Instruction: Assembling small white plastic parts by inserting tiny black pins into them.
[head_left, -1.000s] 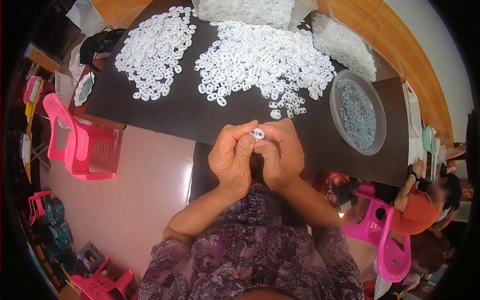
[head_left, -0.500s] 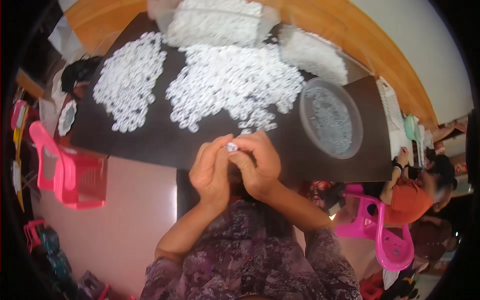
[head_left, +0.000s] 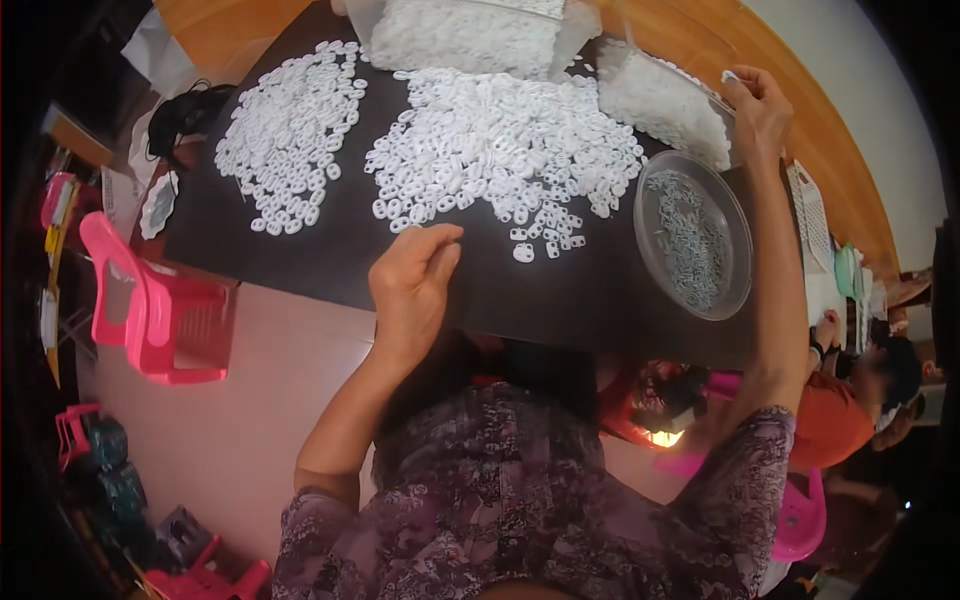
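Observation:
My right hand (head_left: 763, 112) is stretched out to the far right, above a clear bin of white pieces (head_left: 665, 105), with a small white plastic piece (head_left: 729, 76) pinched at its fingertips. My left hand (head_left: 410, 290) is over the near side of the dark table, fingers curled together; whatever they hold, if anything, is hidden. Just beyond it spreads a big pile of small white oval pieces with two holes (head_left: 490, 150). A second pile of such pieces (head_left: 295, 135) lies to the left. Beside my right forearm stands a round clear tub (head_left: 742, 255) of small grey metal parts, perhaps screws (head_left: 690, 245).
A large clear bin (head_left: 580, 35) full of white pieces stands at the back of the dark table (head_left: 320, 275). On the left is a pink plastic chair (head_left: 150, 310). A person in orange (head_left: 830, 425) sits at the right, near a magenta chair (head_left: 800, 520).
My hands were together around a small white piece in front of the pile. The right one has moved to the far right with a white piece; the left stays near the pile's front edge.

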